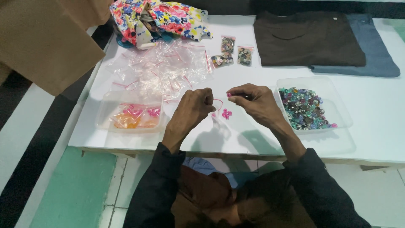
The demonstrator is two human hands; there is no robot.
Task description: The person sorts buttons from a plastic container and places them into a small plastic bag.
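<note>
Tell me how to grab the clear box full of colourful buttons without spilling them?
Hold the clear box by its two long side rims, one hand on each, coming from above. It sits flat on the white table with an open top and low walls, and the buttons are heaped toward its left end, so lifting it level from both sides probably keeps them from sliding out.

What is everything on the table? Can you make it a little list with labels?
left hand: holds a small clear bag open
right hand: pinches a pink button over the bag
inside bag: more pink buttons
right tray: mixed coloured buttons
left tray: filled bags of pink and orange buttons
behind: heap of empty clear bags, three filled button bags, floral cloth, folded brown shirt
surface: white table
</note>
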